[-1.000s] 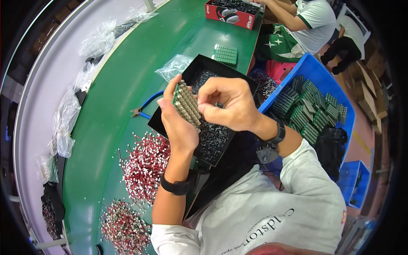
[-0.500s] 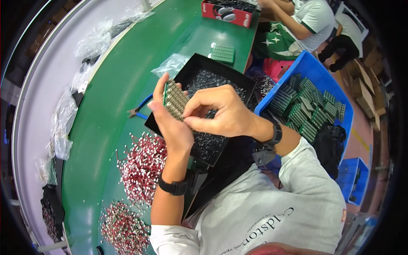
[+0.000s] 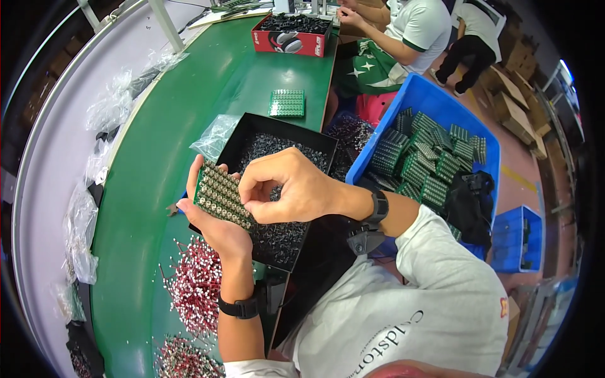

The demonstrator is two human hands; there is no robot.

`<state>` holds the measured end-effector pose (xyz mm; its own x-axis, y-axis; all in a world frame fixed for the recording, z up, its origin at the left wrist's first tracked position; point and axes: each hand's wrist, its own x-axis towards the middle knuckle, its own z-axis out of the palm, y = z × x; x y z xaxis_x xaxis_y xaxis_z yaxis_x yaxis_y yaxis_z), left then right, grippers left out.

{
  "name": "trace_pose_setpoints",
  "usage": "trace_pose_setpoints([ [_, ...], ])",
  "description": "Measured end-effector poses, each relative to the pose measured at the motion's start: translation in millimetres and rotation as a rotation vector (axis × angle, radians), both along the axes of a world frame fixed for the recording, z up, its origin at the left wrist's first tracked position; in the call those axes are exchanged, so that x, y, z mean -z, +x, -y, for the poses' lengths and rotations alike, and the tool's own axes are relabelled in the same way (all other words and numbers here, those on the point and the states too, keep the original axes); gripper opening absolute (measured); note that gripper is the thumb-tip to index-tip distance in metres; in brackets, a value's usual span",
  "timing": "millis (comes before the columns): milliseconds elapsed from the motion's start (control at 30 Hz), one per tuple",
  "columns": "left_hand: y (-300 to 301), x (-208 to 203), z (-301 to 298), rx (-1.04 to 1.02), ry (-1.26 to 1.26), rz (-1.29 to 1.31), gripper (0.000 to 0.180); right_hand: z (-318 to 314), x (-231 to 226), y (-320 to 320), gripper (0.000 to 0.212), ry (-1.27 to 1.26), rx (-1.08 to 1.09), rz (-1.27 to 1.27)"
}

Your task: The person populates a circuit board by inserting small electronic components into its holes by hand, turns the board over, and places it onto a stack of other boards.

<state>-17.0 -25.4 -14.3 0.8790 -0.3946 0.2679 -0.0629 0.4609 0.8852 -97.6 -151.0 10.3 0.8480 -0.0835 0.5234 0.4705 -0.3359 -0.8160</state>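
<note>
My left hand (image 3: 222, 236) holds a green circuit board panel (image 3: 220, 196) tilted above a black tray (image 3: 234, 143), its thumb along the lower edge and fingertips showing behind the upper edge. Rows of small round metallic parts cover the panel's face. At the panel's right edge, my right hand (image 3: 293, 189) is closed, thumb against index finger; whatever may be in that pinch is hidden. Many small black parts (image 3: 277, 246) lie in the tray beneath both hands.
Red-and-white wire pieces (image 3: 192, 286) are heaped on the green table near my left forearm. Beyond the tray lie a plastic bag (image 3: 215, 135), another panel (image 3: 287, 103) and a red box (image 3: 290, 44). A blue bin (image 3: 384, 120) of panels stands right; a co-worker (image 3: 422, 28) sits farther off.
The whole view has shifted, so hands and table appear farther left. The panel now faces me more fully, and my right hand's pinch remains at its right edge.
</note>
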Motion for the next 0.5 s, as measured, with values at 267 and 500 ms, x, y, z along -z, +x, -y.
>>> trace_pose_setpoints([
  [267, 3, 2, 2, -0.063, -0.045, -0.057, 0.076, -9, 8, 3, 0.014, -0.125, -0.001, 0.049],
  [500, -2, 1, 1, -0.046, -0.003, -0.022, 0.081, -10, 9, 1, 0.012, -0.072, 0.001, 0.057],
])
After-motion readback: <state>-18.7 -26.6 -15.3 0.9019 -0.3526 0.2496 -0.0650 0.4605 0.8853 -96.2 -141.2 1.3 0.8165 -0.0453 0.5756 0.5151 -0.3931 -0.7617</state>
